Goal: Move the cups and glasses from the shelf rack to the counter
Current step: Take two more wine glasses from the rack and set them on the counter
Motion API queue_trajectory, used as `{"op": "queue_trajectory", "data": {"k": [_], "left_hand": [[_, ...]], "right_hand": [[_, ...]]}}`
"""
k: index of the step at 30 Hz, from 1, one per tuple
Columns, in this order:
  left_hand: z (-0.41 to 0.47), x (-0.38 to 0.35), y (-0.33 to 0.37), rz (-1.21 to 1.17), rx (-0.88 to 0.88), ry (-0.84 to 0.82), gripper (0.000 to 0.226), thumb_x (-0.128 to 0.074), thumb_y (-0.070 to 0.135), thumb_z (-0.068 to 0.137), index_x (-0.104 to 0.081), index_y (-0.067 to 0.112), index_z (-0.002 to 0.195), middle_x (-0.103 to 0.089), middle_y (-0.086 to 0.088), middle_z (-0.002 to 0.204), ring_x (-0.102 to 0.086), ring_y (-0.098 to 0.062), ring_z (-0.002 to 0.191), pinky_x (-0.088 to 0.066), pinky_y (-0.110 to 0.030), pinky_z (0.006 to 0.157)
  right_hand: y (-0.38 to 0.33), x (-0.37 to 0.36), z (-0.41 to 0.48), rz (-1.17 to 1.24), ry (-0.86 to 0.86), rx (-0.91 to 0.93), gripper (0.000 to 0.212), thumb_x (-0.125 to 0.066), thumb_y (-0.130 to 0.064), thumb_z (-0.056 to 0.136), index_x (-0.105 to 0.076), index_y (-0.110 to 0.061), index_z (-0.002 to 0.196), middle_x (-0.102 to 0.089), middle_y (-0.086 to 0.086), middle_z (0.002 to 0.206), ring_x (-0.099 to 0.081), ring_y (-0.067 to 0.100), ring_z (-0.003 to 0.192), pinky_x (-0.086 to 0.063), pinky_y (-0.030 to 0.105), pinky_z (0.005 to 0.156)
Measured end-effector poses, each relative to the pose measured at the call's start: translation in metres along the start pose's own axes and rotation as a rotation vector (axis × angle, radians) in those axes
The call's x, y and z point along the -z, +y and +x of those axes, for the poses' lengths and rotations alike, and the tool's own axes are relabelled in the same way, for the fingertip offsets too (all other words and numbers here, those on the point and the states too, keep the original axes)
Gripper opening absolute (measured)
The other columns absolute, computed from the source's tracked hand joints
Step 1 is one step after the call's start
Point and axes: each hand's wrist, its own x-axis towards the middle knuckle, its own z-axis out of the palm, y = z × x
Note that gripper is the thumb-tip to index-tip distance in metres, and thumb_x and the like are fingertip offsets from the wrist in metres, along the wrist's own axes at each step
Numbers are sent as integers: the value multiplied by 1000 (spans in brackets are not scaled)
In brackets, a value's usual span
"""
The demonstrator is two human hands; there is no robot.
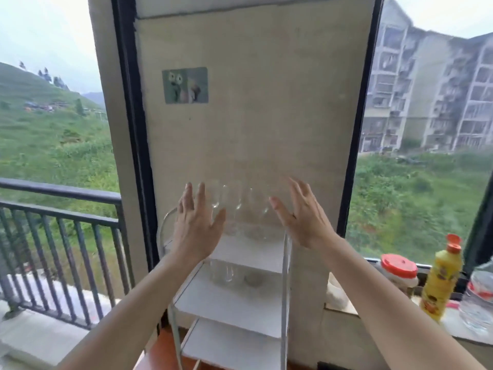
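A white tiered shelf rack [234,303] stands against the pale wall panel between two windows. Several clear glasses [237,204] stand in a row on its top tier. Another clear glass [222,272] sits on the second tier, with a small round thing beside it. My left hand [196,222] is raised at the left end of the top row, fingers spread, empty. My right hand [301,214] is raised at the right end, also spread and empty. Neither hand touches a glass.
A counter ledge [453,324] runs along the right window. On it stand a yellow bottle [441,279] with an orange cap, a red-lidded jar [398,271] and a large clear water bottle [480,297]. A black balcony railing [53,222] is at the left.
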Motion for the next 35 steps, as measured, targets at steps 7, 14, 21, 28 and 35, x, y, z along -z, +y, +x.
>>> {"op": "queue_trajectory", "data": {"k": [7,14,21,28,35], "left_hand": [[43,-38,-27,-202,-18,-11,64,-40,56,98,-17,37,154,-10,-12,164,-14,-30,149,-25,-46,112],[42,-51,-29,-417,-50,172,42,-43,56,97,-33,29,127,-40,3,131,-53,-22,118,-38,-37,85],[31,-38,-15,-627,71,153,44,-44,67,88,-30,35,115,-44,-2,124,-59,-7,101,-55,-47,81],[7,-12,-3,-624,106,214,26,-49,39,101,-33,24,115,-50,13,104,-59,6,78,-56,-44,73],[-11,48,16,-732,-16,310,32,-47,45,96,-32,23,114,-55,-6,106,-62,-16,81,-49,-23,61]], "right_hand": [[0,-35,44,5,-191,-61,69,-49,-67,92,-21,-47,152,-32,-1,158,-52,24,130,-39,34,104],[3,-43,49,94,-242,-80,52,-59,-71,84,-42,-34,115,-54,-10,127,-57,18,110,-47,39,91],[0,-38,44,136,-202,-58,41,-61,-59,91,-39,-30,110,-52,-13,119,-55,15,106,-45,37,89],[-16,-33,26,200,-215,-34,42,-62,-59,88,-40,-33,111,-57,-5,124,-57,4,91,-41,33,81],[-59,-17,1,475,32,17,63,-67,-51,88,-32,-39,138,-60,-7,116,-60,-7,96,-44,26,84]]}}
